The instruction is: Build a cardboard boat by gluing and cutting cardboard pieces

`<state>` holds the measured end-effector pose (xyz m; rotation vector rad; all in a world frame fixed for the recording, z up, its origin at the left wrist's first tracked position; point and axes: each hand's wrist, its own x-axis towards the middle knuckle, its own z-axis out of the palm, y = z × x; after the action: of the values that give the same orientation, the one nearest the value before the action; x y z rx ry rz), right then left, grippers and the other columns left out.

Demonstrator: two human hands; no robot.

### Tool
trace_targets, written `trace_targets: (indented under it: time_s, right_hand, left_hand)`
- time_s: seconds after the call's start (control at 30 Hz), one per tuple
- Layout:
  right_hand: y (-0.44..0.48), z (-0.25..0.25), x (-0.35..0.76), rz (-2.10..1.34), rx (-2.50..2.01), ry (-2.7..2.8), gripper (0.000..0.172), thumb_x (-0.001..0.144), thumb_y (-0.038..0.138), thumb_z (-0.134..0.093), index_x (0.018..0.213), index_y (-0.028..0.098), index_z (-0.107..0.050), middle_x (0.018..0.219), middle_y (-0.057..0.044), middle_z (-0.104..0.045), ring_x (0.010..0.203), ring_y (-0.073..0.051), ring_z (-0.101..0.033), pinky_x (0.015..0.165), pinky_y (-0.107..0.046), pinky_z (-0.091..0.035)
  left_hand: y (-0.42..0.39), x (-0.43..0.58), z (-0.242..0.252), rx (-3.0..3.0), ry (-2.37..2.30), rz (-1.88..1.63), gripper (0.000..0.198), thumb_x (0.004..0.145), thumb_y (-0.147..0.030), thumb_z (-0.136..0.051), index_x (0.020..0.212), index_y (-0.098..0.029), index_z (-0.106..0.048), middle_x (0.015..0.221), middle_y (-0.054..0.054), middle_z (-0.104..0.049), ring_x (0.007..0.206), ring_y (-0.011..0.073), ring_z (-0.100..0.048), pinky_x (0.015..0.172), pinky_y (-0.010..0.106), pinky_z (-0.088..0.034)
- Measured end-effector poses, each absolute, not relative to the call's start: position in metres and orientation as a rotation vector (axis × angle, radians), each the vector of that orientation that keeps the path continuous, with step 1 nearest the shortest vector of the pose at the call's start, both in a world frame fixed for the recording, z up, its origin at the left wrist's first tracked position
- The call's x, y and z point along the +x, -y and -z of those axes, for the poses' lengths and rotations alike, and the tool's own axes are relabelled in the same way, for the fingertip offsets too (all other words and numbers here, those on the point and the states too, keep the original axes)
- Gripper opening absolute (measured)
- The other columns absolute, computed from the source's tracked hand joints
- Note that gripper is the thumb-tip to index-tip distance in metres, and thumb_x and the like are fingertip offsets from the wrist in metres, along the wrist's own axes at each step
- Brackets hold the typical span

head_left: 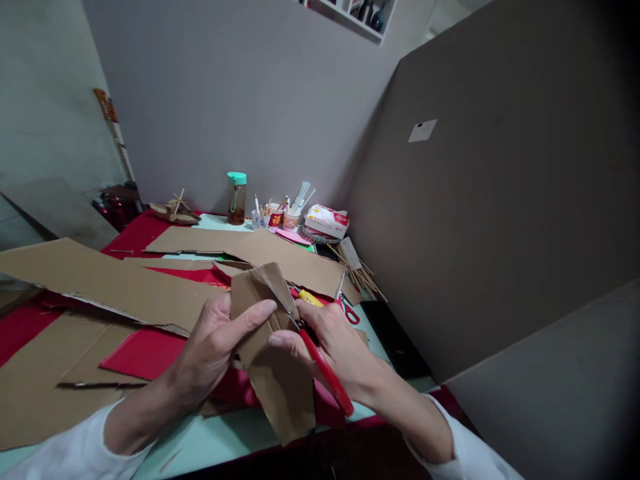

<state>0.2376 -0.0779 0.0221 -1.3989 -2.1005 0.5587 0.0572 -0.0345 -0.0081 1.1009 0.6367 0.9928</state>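
Observation:
My left hand (217, 337) grips a creased strip of brown cardboard (286, 390) by its left edge, thumb pressed flat on its face. My right hand (337, 337) is closed around a pair of red-handled scissors (327, 375). The blades point up and left across the upper part of the strip, close to its right edge. One red handle sticks out below my right hand, and the other is hidden by it. Whether the blades bite into the cardboard I cannot tell. The fingers of my left hand are hidden behind the strip.
Large cardboard sheets (120, 283) cover the table's left and back. Behind stand a bottle with a teal lid (237, 200), cups of pens (291, 219) and a tissue pack (327, 220). Wooden sticks (363, 273), a second red scissors (350, 312) and a black flat object (395, 340) lie right, near the wall.

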Motion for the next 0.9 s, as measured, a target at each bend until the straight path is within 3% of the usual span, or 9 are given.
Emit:
trace_targets:
  time_s: [0.1, 0.27, 0.37, 0.6, 0.77, 0.9]
  right_hand:
    - [0.078, -0.018, 0.238, -0.517, -1.421, 2.103, 0.034, 0.094, 0.054, -0.062, 0.092, 0.020, -0.063, 0.068, 0.003, -0.060, 0.060, -0.012, -0.043, 0.057, -0.024, -0.033]
    - [0.076, -0.029, 0.237, -0.603, -1.375, 2.110, 0.046, 0.094, 0.050, -0.065, 0.131, 0.028, -0.052, 0.098, -0.001, -0.071, 0.079, -0.018, -0.060, 0.069, -0.026, -0.040]
    - [0.077, -0.033, 0.236, -0.613, -1.315, 2.139, 0.040, 0.095, 0.047, -0.064, 0.128, 0.028, -0.050, 0.104, -0.001, -0.071, 0.083, -0.019, -0.061, 0.071, -0.026, -0.041]
    - [0.079, -0.020, 0.235, -0.453, -1.423, 2.118, 0.028, 0.100, 0.049, -0.054, 0.093, 0.022, -0.053, 0.078, 0.001, -0.059, 0.065, -0.015, -0.047, 0.062, -0.026, -0.034]
    - [0.080, -0.030, 0.233, -0.475, -1.372, 2.097, 0.028, 0.096, 0.047, -0.062, 0.105, 0.024, -0.051, 0.075, 0.005, -0.055, 0.064, -0.014, -0.045, 0.063, -0.025, -0.033]
    - [0.080, -0.034, 0.231, -0.453, -1.357, 2.139, 0.026, 0.096, 0.044, -0.062, 0.101, 0.024, -0.047, 0.077, 0.005, -0.053, 0.064, -0.013, -0.040, 0.061, -0.023, -0.033]
  left_hand:
    - [0.033, 0.057, 0.010, 1.127, -0.671, -0.992, 0.032, 0.079, -0.044, -0.080, 0.098, -0.018, -0.078, 0.085, 0.005, -0.077, 0.068, 0.0184, -0.067, 0.063, 0.027, -0.057]
    - [0.030, 0.057, 0.011, 1.274, -0.647, -0.988, 0.027, 0.083, -0.045, -0.075, 0.086, -0.018, -0.078, 0.079, 0.003, -0.073, 0.081, 0.0212, -0.067, 0.075, 0.028, -0.056]
    - [0.031, 0.057, 0.010, 1.300, -0.647, -0.978, 0.027, 0.084, -0.046, -0.074, 0.083, -0.019, -0.078, 0.076, 0.002, -0.071, 0.080, 0.0204, -0.066, 0.073, 0.026, -0.055]
    - [0.033, 0.057, 0.008, 1.194, -0.602, -0.934, 0.027, 0.083, -0.043, -0.076, 0.098, -0.021, -0.079, 0.088, 0.003, -0.078, 0.078, 0.0188, -0.068, 0.070, 0.025, -0.055]
    - [0.035, 0.056, 0.008, 1.232, -0.631, -0.939, 0.026, 0.083, -0.043, -0.076, 0.098, -0.022, -0.080, 0.085, 0.003, -0.077, 0.077, 0.0192, -0.068, 0.069, 0.025, -0.055]
    - [0.037, 0.058, 0.007, 1.251, -0.587, -0.938, 0.020, 0.084, -0.041, -0.075, 0.089, -0.022, -0.081, 0.088, 0.002, -0.077, 0.083, 0.0179, -0.067, 0.076, 0.022, -0.052]
